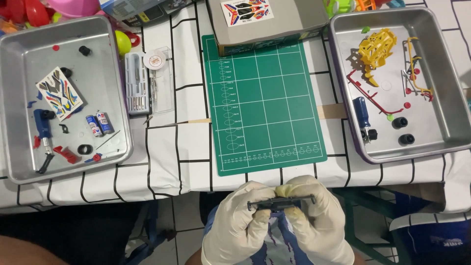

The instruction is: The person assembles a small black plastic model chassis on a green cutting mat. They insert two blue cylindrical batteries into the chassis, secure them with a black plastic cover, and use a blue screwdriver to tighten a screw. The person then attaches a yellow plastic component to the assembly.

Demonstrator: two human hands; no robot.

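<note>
From the head camera, both gloved hands meet low in the picture, below the table edge. The left hand point(239, 221) and the right hand point(314, 223) pinch a thin dark plastic bar point(281, 201) between them, fingers and thumbs closed on it from either side, with its two ends poking out just past the fingertips. The bar lies level, held over the person's lap. Straight up from the fingers, on the cloth-covered table point(162, 157), lies a green cutting mat point(267, 100), and beyond that a grey box point(274, 22) with a sticker sheet on top. Well off to the left of the left hand stands a metal tray point(17, 98) holding another sticker sheet point(59, 93), two small batteries point(99, 124), a blue screwdriver point(44, 135) and red bits. Between that tray and the mat sits a clear tool case point(147, 81). Up and to the right of the right hand is a second tray point(441, 64) with a yellow plastic part point(377, 49), a blue-handled tool point(362, 113) and small black wheels point(406, 139).
</note>
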